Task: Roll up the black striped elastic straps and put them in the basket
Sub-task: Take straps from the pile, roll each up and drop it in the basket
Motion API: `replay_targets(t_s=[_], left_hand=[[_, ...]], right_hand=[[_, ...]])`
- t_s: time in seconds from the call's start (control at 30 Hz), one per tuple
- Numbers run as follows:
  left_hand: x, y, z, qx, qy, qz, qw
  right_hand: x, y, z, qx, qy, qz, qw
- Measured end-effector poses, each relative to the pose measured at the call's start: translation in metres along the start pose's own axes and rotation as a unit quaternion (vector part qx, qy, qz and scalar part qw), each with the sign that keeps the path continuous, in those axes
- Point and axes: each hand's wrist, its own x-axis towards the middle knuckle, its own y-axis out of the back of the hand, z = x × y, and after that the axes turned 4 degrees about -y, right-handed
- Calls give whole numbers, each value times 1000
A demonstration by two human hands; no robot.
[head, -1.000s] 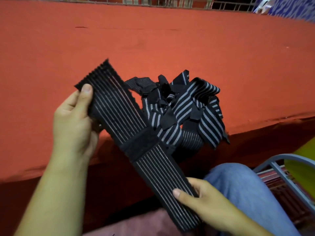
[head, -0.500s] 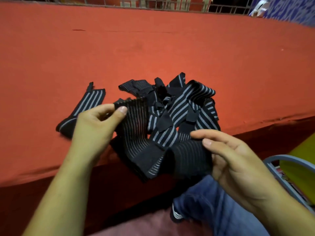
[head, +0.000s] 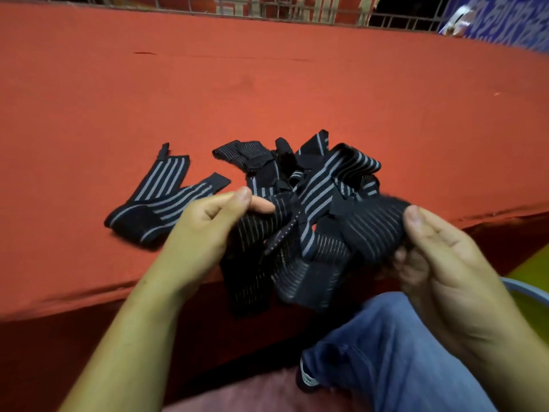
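Over table edge | left hand, right hand pinch strap | pile behind

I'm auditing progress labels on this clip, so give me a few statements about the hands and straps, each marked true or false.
1. The left hand and the right hand both hold a strap. True.
2. The held strap is rolled into a tight coil. False: it hangs loose and crumpled between the hands.
3. A lone strap lies apart, left of the pile. True.
4. The table cover is blue. False: it is red.
5. The pile sits on the person's lap. False: it lies on the table.
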Motion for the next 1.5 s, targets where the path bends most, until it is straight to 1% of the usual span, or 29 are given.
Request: replay_targets(t_s=[0.07,0.13,0.23,0.3,0.4,0.47,0.53,0.67,0.77,0.83,1.03,1.1,1.2,1.27,1.33,1.4,1.5], left_hand=[[0,0,1,3,-8,2,1000],[0,0,1,-7,-9,4,1000],[-1,-2,4,-48,16,-2,999],[-1,-5,5,-78,24,0,997],[1,-7,7,-171,45,20,984],[-1,-10,12,-222,60,13,973],[-4,-17,14,-207,53,-7,977],[-5,-33,9,-166,48,-51,984],[-7,-38,7,-119,35,-53,991],[-7,-39,5,-87,19,-47,995],[-6,-43,0,21,-36,-10,999],[-6,-41,1,48,-36,-28,998],[-9,-41,6,1,-14,-64,998],[-11,-42,12,-55,25,-72,996],[-15,-40,17,-105,56,-96,988],[-18,-39,22,-132,63,-121,982],[-20,-44,29,-150,61,-131,978]], right_hand=[[1,4,-3,9,8,19,1000],[2,5,-5,-11,19,40,999],[3,7,-4,-27,24,42,998],[3,8,-3,-17,18,38,999],[4,5,-4,19,5,54,998],[4,2,-5,28,-10,67,997],[1,-3,-3,35,-29,60,997],[-5,-24,8,44,-75,12,996],[-8,-35,14,79,-91,-26,992],[-9,-39,15,88,-93,-37,991],[-9,-42,14,83,-96,-15,992],[-10,-42,14,81,-97,-10,992],[-9,-44,11,73,-90,-8,993],[-8,-44,10,75,-90,-9,993],[-7,-42,11,76,-91,-11,993],[-7,-41,11,75,-96,-13,993],[-8,-43,9,81,-106,-24,991]])
